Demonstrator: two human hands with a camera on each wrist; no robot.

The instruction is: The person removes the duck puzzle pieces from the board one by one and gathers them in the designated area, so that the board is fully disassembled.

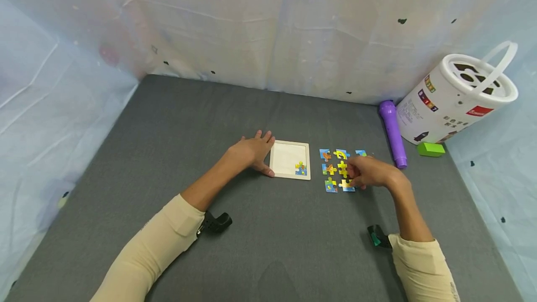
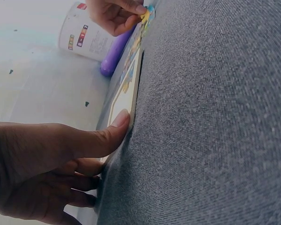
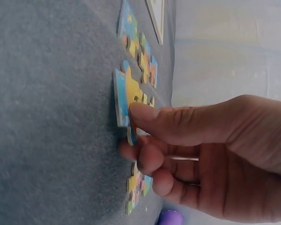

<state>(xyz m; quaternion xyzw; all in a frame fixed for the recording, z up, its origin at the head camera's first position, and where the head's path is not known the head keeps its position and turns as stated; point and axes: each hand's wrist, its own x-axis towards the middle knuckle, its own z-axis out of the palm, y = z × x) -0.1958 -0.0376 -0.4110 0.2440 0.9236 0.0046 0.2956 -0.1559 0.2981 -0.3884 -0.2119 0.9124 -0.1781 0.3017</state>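
Note:
A square wooden puzzle tray (image 1: 285, 156) lies flat, with one puzzle piece (image 1: 301, 168) in its lower right corner. My left hand (image 1: 253, 152) rests against the tray's left edge, fingers spread, the thumb (image 2: 117, 123) touching the rim. To the right of the tray, loose puzzle pieces (image 1: 329, 169) lie face up in rough rows. Over their right side, my right hand (image 1: 369, 171) pinches a yellow and blue puzzle piece (image 3: 123, 96) between thumb and fingers. That piece looks tilted near the cloth; the fingers hide part of it and some pieces beyond.
A purple microphone-shaped toy (image 1: 393, 134) lies right of the pieces. Behind it a white lidded bucket (image 1: 453, 101) with a handle leans at the back right, and a green block (image 1: 430, 149) sits by its base. Grey cloth (image 1: 268, 227) covers the surface, with pale sheeting (image 1: 235, 27) behind.

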